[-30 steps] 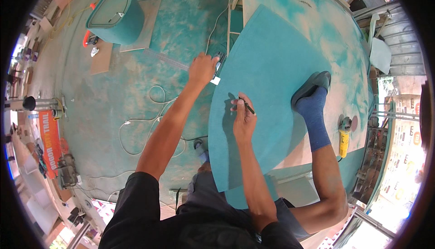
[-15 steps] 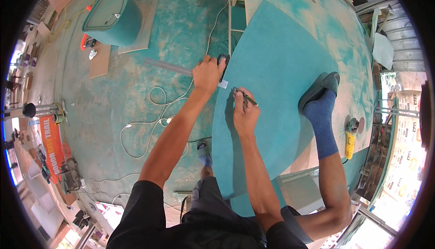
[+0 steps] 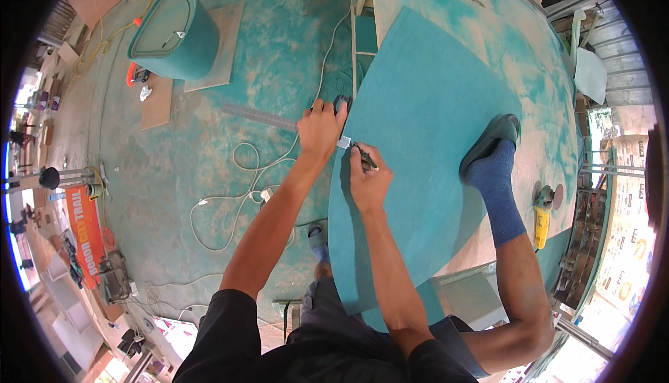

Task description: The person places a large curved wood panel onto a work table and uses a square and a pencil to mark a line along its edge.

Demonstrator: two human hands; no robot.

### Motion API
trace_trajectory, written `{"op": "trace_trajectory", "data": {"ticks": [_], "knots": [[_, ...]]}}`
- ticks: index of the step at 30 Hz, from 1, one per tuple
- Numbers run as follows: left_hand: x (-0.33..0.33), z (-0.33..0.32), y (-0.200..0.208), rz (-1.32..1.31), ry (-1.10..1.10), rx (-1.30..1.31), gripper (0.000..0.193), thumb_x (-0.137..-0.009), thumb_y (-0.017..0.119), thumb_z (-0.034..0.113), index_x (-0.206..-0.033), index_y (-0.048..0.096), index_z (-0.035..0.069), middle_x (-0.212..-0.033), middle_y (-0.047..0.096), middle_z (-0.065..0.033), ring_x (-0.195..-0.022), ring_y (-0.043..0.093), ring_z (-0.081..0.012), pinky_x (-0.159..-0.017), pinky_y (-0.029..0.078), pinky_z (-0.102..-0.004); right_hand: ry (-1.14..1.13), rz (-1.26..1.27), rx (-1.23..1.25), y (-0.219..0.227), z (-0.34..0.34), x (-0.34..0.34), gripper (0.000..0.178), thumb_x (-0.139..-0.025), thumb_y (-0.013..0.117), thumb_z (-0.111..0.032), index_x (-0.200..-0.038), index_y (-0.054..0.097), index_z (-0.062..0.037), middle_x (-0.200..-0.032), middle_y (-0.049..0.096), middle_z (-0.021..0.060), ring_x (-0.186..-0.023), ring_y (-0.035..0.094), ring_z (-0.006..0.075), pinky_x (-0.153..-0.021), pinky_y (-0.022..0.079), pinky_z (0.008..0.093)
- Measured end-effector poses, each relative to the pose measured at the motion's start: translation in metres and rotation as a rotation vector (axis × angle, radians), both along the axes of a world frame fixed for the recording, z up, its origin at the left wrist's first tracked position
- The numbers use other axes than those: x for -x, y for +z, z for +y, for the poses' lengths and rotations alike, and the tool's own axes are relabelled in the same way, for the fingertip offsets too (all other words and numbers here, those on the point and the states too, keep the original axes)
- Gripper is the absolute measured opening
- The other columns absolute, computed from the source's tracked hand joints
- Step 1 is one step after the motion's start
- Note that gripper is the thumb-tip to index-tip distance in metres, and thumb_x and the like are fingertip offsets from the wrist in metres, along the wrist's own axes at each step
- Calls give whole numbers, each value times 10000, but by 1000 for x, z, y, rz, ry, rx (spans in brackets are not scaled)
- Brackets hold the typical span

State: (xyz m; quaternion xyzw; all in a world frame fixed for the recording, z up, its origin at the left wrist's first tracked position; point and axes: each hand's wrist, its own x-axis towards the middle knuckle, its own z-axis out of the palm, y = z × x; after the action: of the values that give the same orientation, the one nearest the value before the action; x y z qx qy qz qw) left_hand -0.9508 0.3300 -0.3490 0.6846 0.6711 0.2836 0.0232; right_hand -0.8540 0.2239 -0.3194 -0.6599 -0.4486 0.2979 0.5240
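Note:
A large teal panel (image 3: pixel 432 111) with a curved left edge lies in front of me. My left hand (image 3: pixel 320 131) is closed around a combination square (image 3: pixel 259 115) at that edge. Its long metal blade sticks out to the left over the floor, its dark head shows past my fingers, and the short blade end rests on the panel. In my right hand (image 3: pixel 370 181) a dark pen (image 3: pixel 366 158) is pinched, point close to the blade's end at the panel edge. Whether the tip touches the panel I cannot tell.
My right foot in a dark slipper (image 3: pixel 493 142) stands on the panel's right side. Beyond it lies a yellow angle grinder (image 3: pixel 541 223). A white cable (image 3: pixel 244 195) coils on the floor at left. Farther off stands a teal rounded box (image 3: pixel 188 41) on a board.
My right hand has moved slightly left, bringing the pen up to the square's blade end. The left hand and square sit slightly lower in view.

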Motion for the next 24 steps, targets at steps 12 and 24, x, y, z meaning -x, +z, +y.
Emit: {"op": "trace_trajectory", "data": {"ticks": [12,24], "knots": [[-2,-3,4,2,-4,19,401,-907,618,401,-737,637,38,-811,624,-147,-696,645,-383,-568,517,-470,81,-163,28,9,5,-3,80,-878,661,-50,-944,647,-7,-729,612,105,-579,537,148,-552,442,292],[-4,-6,2,30,31,16,390,-891,637,394,-724,636,41,-802,623,-133,-691,643,-375,-555,521,-462,174,-187,104,23,4,-6,84,-867,638,-49,-942,628,-14,-682,573,125,-546,512,187,-546,427,321]]}}
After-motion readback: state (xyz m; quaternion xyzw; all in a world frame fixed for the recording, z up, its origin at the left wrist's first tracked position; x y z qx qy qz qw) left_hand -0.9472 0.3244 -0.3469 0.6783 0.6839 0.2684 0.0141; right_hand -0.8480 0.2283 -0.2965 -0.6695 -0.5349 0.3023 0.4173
